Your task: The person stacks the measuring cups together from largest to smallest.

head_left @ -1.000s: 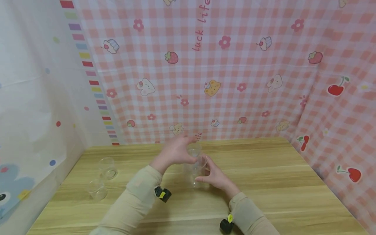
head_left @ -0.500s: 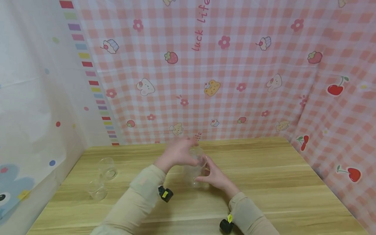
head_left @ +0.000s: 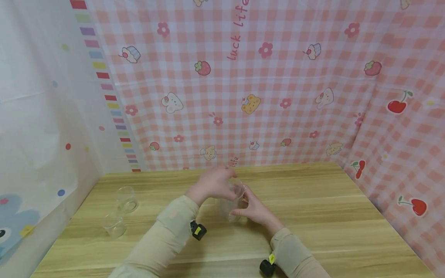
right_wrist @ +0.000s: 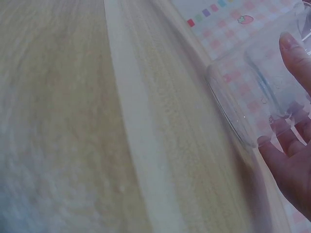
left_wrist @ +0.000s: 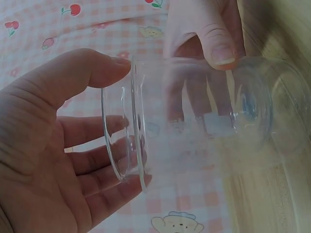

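In the head view, the outer cup [head_left: 227,208], clear and see-through, was upright at the wooden table [head_left: 320,231]; whether its base touched the wood could not be told. The right hand [head_left: 255,206] grasped it from its right side. The left hand [head_left: 215,183] was at the mouth of the outer cup, covering part of it from the left. 2 more clear cups stood well to the left of the outer cup: a farther cup [head_left: 127,199] and, just beside it, a nearer cup [head_left: 115,226]. Beyond the outer cup hung a pink checked cloth [head_left: 226,92].

In the left wrist view, the inner cup [left_wrist: 116,104] was mostly inside the outer cup, its rim standing out a little past the outer cup's rim. The left hand grasped this protruding end, thumb on 1 side, fingers curled on the other. The right hand was wrapped around the outer cup's wall, its fingers showing through. Whether more than 2 cups were nested there could not be made out.

In the right wrist view, the right hand held the outer cup between thumb and fingers, and a rounded edge showed within it.
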The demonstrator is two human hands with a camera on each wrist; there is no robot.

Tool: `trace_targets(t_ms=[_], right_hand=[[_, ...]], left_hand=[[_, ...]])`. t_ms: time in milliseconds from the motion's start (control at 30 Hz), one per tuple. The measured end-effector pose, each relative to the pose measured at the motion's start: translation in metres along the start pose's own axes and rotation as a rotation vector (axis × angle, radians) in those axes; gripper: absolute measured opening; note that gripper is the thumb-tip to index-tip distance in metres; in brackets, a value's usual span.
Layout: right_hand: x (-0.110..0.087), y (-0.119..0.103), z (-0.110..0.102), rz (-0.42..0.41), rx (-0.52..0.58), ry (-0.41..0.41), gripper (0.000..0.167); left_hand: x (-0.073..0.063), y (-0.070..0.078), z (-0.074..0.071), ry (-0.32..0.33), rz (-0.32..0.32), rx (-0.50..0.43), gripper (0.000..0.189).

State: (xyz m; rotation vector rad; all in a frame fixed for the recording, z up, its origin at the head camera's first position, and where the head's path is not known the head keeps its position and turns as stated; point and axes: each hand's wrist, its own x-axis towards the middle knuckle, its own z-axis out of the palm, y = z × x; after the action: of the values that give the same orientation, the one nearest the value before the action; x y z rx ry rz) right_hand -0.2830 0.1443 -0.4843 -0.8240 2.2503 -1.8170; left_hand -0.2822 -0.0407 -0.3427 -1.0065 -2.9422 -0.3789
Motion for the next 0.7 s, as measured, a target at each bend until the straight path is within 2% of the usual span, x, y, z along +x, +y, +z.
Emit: trace_targets(t_ms=[433, 700], right_hand=[[0.000, 0.001, 0.001, -0.027, -0.015, 0.005, 0.088], [0.000, 0.001, 0.000, -0.008, -0.026, 0.009, 0.091]], left_hand=[[0.000, -0.011, 0.005, -0.009, 0.052, -0.083, 0.062], [-0.002, -0.018, 0.013, 0.048, 0.130, -0.037, 0.064]])
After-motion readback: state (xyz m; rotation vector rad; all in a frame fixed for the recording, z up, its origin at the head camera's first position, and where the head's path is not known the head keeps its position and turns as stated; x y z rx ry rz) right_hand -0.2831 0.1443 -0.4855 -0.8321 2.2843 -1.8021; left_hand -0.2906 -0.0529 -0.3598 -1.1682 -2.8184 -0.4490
